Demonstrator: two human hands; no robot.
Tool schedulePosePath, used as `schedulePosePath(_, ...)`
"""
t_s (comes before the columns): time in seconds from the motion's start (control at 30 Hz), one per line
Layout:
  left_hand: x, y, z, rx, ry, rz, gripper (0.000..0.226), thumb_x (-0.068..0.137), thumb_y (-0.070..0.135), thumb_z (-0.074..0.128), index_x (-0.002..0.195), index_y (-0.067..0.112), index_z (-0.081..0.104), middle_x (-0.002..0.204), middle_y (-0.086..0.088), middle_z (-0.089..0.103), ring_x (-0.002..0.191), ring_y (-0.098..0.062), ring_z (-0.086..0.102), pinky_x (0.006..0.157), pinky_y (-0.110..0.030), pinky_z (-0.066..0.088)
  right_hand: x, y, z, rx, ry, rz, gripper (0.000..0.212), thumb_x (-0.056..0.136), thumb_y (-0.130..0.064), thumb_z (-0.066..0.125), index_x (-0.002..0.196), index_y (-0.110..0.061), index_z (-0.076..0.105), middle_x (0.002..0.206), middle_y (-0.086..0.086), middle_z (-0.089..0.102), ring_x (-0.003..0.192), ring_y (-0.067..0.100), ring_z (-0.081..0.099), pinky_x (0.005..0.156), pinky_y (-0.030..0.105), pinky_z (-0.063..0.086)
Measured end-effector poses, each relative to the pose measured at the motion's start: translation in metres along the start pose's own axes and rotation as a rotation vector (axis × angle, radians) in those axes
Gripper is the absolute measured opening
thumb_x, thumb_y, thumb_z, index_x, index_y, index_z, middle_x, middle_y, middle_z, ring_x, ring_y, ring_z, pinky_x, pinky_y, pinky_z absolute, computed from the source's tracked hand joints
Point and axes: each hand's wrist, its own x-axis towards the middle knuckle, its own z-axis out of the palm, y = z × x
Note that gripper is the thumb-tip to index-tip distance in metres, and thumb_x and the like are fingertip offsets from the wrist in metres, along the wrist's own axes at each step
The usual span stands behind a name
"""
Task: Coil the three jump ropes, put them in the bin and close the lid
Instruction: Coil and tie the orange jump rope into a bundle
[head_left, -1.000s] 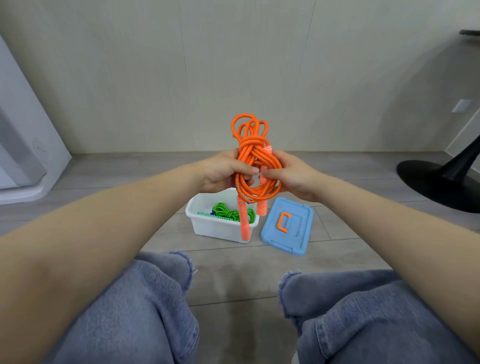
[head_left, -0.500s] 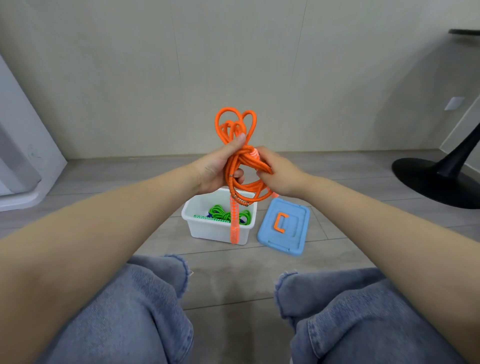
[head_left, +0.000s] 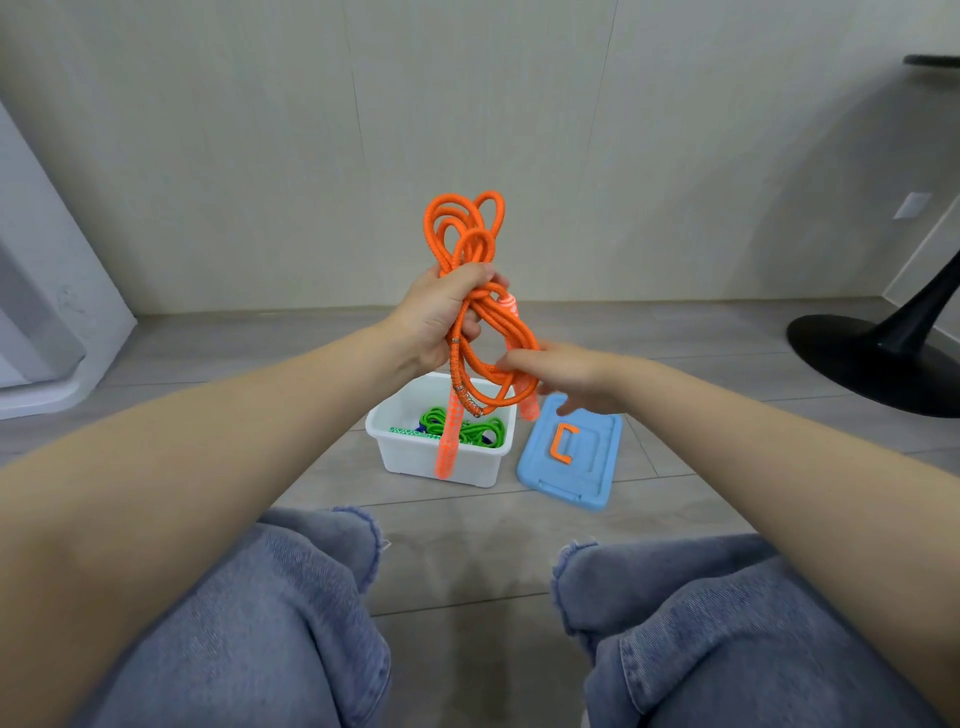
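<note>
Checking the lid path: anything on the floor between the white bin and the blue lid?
Head view: only a narrow strip of bare grey floor separates the white bin from the blue lid. One orange rope handle hangs above that gap, off the floor.

An orange jump rope (head_left: 470, 291), bundled in loose loops, hangs upright above an open white bin (head_left: 441, 457) on the floor, its two patterned orange handles (head_left: 447, 441) dangling down. A coiled green jump rope (head_left: 467, 428) lies inside the bin. The blue lid (head_left: 571, 457), with its orange latch, lies flat just beside the bin.
</note>
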Motion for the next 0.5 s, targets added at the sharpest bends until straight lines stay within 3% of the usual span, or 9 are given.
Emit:
schedulePosePath(0.07,-0.001,0.001,0.001,-0.012,0.006,0.003,0.014,0.092,0.014,0.055,0.081,0.006,0.060,0.058,0.002,0.055,0.035,-0.005,0.030,0.033,-0.014,0.026,-0.002,0.002,0.002,0.080,-0.108,0.054,0.019,0.088,-0.047,0.052,0.082,-0.030,0.056,0.085,0.001,0.060,0.117,0.033,0.052,0.102,0.062,0.036)
schedulePosePath(0.2,0.001,0.003,0.000,-0.042,0.048,0.026,0.015,0.091,0.012,0.054,0.079,0.007,0.060,0.059,0.000,0.053,0.034,-0.005,0.030,0.033,-0.014,0.026,-0.002,0.000,0.007,0.191,-0.130,0.117,0.025,0.088,-0.048,0.051,0.088,-0.024,0.059,0.114,0.011,0.054,0.124,0.039,0.046,0.103,0.065,0.035)
schedulePosePath(0.3,0.004,0.005,-0.002,-0.092,0.086,0.051,0.010,0.092,0.012,0.054,0.084,0.007,0.057,0.057,0.003,0.058,0.033,-0.004,0.031,0.033,-0.015,0.027,0.002,0.002,0.008,0.259,-0.088,0.119,0.039,0.087,-0.060,0.050,0.098,-0.026,0.063,0.115,0.009,0.057,0.119,0.034,0.051,0.099,0.060,0.040)
schedulePosePath(0.43,0.006,0.004,-0.004,-0.127,0.120,0.068,0.011,0.091,0.012,0.055,0.081,0.010,0.057,0.071,-0.002,0.059,0.035,-0.005,0.032,0.033,-0.015,0.027,0.006,0.003,0.013,0.389,0.002,0.102,0.048,0.084,-0.066,0.052,0.102,-0.024,0.066,0.099,0.003,0.066,0.096,0.022,0.062,0.078,0.042,0.051)
schedulePosePath(0.5,0.007,0.004,-0.005,-0.132,0.120,0.067,0.010,0.092,0.013,0.056,0.084,0.009,0.058,0.068,-0.001,0.059,0.035,-0.005,0.032,0.033,-0.016,0.028,0.013,0.004,0.019,0.429,0.057,0.082,0.052,0.078,-0.064,0.061,0.109,-0.023,0.067,0.097,0.001,0.067,0.099,0.022,0.063,0.087,0.042,0.052)
